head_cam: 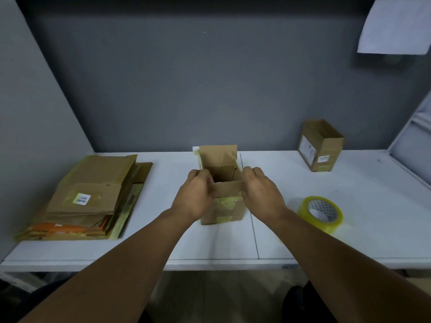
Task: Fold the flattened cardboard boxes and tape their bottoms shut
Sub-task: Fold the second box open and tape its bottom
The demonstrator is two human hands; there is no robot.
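A small brown cardboard box (227, 209) stands upright on the white table (303, 241), its top open and its far flap raised. Yellowish tape runs down its near face. My left hand (194, 195) grips the box's left side near the top rim, fingers curled over the edge. On the opposite side, my right hand (262, 193) grips the rim the same way. A roll of clear yellowish tape (320, 213) lies on the table just right of my right wrist. A stack of flattened cardboard boxes (93, 197) lies at the left.
A second folded box (319, 145) with a white label stands upright at the back right. Grey partition walls (210, 78) close off the back and left. A white sheet (394, 24) hangs at the top right. The table's front edge (210, 266) runs below my forearms.
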